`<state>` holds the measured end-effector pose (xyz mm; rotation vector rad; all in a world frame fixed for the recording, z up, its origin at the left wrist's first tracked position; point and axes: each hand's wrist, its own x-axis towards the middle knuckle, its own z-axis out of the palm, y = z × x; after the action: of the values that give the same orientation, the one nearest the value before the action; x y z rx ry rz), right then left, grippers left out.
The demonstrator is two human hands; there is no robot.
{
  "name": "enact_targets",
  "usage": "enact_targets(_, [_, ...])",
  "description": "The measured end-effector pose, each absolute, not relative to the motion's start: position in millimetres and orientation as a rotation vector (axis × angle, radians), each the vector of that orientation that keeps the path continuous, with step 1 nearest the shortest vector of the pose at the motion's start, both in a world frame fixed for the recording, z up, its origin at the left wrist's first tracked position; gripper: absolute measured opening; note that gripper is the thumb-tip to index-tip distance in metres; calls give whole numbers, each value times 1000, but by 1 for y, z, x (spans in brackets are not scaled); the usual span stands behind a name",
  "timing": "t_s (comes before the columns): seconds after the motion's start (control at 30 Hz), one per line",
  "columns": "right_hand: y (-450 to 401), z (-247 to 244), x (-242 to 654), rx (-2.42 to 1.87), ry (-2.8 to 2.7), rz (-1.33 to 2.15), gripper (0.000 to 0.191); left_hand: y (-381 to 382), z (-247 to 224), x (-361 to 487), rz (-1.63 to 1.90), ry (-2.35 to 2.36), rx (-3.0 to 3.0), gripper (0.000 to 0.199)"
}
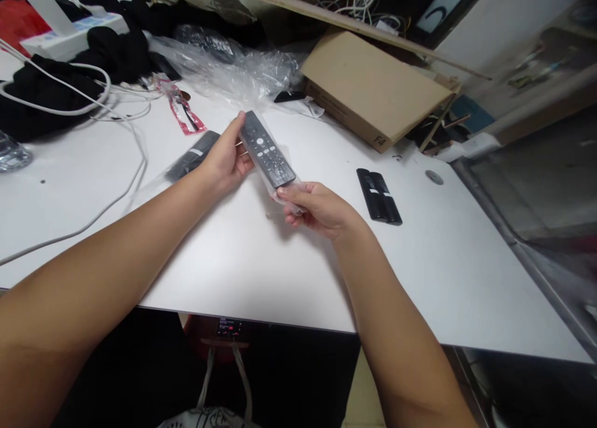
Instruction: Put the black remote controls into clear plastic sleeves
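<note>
A black remote control [269, 152] with white and dark buttons is held above the white table, tilted with its lower end toward me. Clear plastic sleeve [298, 208] covers at least its lower part. My left hand [229, 156] grips the upper end, thumb along its edge. Fingers of my right hand [313, 205] pinch the sleeve at the lower end. Beside my left wrist lies another dark remote [193, 156] in clear plastic, partly hidden by that hand. To the right, two black remotes [379, 196] rest side by side, each with a pale mark.
A cardboard box [377, 86] stands at the table's back right, near a small grey disc [434, 177]. Crumpled clear plastic [237, 67] and a red-and-clear packet [183, 109] lie behind. White cables [133, 188] cross the left side of the table [261, 266].
</note>
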<state>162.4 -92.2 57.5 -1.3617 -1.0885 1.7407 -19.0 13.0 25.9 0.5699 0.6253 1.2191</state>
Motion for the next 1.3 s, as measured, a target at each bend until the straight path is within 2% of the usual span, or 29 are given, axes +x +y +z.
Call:
enact_targets(0.2, [-94, 57, 156, -1334, -1107, 1755, 16, 3, 32, -13, 1085, 528, 606, 42])
enact_targets(0.47, [-96, 58, 154, -1306, -1155, 1838, 19, 8, 41, -18, 1094, 690, 473, 43])
enact_targets(0.67, [-99, 64, 161, -1259, -1313, 1963, 31, 19, 43, -31, 1120, 795, 459, 39])
enact_targets(0.83, [-96, 63, 161, -1359, -1267, 1869, 56, 12, 46, -30, 1100, 782, 485, 40])
enact_targets(0.9, [-93, 59, 159, -1368, -1213, 1785, 52, 8, 47, -27, 1075, 770, 509, 41])
enact_targets(1.07, [-91, 50, 152, -1382, -1218, 1640, 27, 4, 47, -25, 1059, 738, 551, 43])
enact_targets(1.3, [-93, 56, 159, -1437, -1268, 1699, 27, 11, 43, -26, 1094, 780, 540, 46])
